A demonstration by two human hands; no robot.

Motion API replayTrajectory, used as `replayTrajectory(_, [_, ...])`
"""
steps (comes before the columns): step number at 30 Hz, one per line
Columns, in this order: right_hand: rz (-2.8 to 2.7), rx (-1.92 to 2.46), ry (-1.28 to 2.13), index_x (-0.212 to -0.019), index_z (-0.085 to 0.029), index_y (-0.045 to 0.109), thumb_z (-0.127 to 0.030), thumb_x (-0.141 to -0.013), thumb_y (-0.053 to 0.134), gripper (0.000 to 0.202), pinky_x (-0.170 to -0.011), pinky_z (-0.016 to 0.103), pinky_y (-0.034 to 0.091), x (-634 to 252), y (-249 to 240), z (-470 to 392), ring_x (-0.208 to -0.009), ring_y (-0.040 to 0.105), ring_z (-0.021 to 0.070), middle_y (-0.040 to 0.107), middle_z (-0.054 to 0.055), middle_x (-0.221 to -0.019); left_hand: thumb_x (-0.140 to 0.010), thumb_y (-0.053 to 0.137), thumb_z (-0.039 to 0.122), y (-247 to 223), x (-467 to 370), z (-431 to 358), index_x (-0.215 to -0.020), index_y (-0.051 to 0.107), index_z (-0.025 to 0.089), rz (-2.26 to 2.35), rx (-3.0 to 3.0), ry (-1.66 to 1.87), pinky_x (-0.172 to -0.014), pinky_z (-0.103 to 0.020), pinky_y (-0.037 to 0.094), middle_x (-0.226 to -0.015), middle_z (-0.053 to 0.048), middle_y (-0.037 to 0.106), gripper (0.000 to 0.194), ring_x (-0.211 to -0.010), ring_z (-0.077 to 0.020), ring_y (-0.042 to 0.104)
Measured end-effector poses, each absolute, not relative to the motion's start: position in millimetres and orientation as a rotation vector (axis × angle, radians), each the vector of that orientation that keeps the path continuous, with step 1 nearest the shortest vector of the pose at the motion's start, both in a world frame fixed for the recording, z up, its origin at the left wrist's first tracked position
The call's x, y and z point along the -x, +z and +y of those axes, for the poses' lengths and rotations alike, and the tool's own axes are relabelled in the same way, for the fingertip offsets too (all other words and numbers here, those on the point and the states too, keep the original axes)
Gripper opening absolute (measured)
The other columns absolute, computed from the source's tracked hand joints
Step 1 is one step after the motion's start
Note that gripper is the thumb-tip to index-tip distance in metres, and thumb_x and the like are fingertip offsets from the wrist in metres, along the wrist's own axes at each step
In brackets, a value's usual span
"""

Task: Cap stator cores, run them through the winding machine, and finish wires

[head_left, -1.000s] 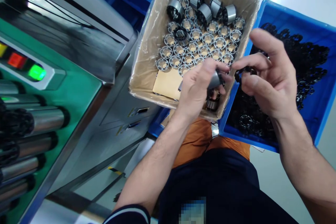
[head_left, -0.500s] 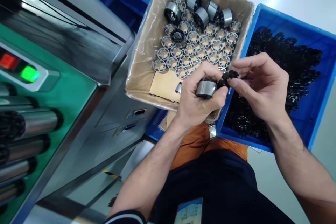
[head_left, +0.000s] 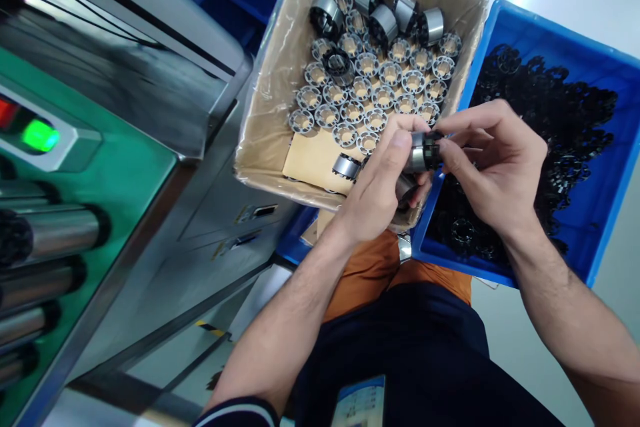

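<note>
My left hand is closed around a silver motor stator core, thumb on its side. A second core sits lower in the same hand, partly hidden by the fingers. Fitted at the right end of the upper core is a black plastic end cap, which my right hand pinches between thumb and forefinger. How far the cap is seated cannot be made out. Both hands are above the edge between a lined cardboard box and a blue bin.
Bare ring-shaped cores stand in rows in the box, with several black-capped ones lying on top. Black end caps fill much of the bin. At left stands a green machine with lit buttons and metal cylinders.
The black cap, earlier apart from the upper core in my fingers, is now against that core's end. My left hand has turned, thumb now on top. A core in the box is more exposed.
</note>
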State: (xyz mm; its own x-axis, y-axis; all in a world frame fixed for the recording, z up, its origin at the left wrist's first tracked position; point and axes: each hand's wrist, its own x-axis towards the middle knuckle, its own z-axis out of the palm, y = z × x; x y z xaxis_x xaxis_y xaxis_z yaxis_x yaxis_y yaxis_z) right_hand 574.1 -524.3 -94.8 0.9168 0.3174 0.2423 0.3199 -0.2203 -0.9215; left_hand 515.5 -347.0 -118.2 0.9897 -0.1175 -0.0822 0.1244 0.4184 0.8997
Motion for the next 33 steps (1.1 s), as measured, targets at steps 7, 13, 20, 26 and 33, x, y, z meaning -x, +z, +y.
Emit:
replayTrajectory(7, [-0.601, 1.761, -0.081, -0.106, -0.043, 0.092, -0.026, -0.110, 0.084, 0.019, -0.077, 0.044, 0.072, -573.8, -90.2, -523.3, -0.103, 0.084, 0.0276, 0.088, -0.001, -0.109, -0.119, 0.061, 0.075, -121.8, -512.3, -342.0, -0.146, 0.065, 0.032, 0.010, -1.133, -0.155, -0.057, -0.033, 0.049, -0.081, 0.003, 0.061, 0.050, -0.061, -0.0169, 0.061])
replayTrajectory(13, [-0.612, 1.766, -0.195, -0.108, -0.041, 0.092, -0.019, -0.109, 0.082, 0.024, -0.073, 0.037, 0.066, -565.6, -97.3, -513.3, -0.092, 0.078, 0.0212, 0.081, -0.001, -0.100, -0.116, 0.062, 0.083, -120.7, -513.0, -343.8, -0.152, 0.066, 0.035, 0.000, -1.199, -0.169, -0.057, -0.034, 0.050, -0.084, 0.002, 0.065, 0.060, -0.063, -0.0167, 0.061])
replayTrajectory(20, [-0.568, 1.913, -0.053, -0.122, -0.036, 0.091, -0.035, -0.111, 0.079, 0.017, -0.072, 0.038, 0.064, -588.1, -96.6, -528.1, -0.088, 0.075, 0.0223, 0.084, 0.001, -0.104, -0.108, 0.077, 0.079, -116.0, -518.7, -323.0, -0.131, 0.067, 0.030, -0.041, -1.689, 0.146, -0.067, -0.036, 0.059, -0.094, -0.001, 0.071, 0.055, -0.072, -0.0178, 0.068])
replayTrajectory(26, [-0.394, 2.573, 0.077, -0.127, -0.023, 0.089, -0.026, -0.096, 0.088, 0.031, -0.098, 0.049, 0.069, -645.0, -110.2, -594.9, -0.094, 0.078, 0.0276, 0.085, 0.012, -0.119, -0.096, 0.087, 0.064, -85.8, -499.0, -242.6, -0.121, 0.079, 0.035, 0.113, -2.618, -0.051, -0.108, -0.056, 0.061, -0.104, -0.007, 0.076, 0.039, -0.108, -0.0400, 0.078])
replayTrajectory(33, [-0.749, 2.707, 0.678, -0.134, -0.026, 0.085, -0.043, -0.101, 0.090, 0.038, -0.106, 0.053, 0.067, -639.8, -133.6, -589.2, -0.105, 0.080, 0.0338, 0.080, 0.013, -0.122, -0.084, 0.109, 0.053, -89.4, -499.2, -239.8, -0.146, 0.085, 0.029, 0.039, -2.102, 0.154, -0.080, -0.042, 0.058, -0.125, -0.007, 0.083, 0.070, -0.086, -0.0272, 0.065])
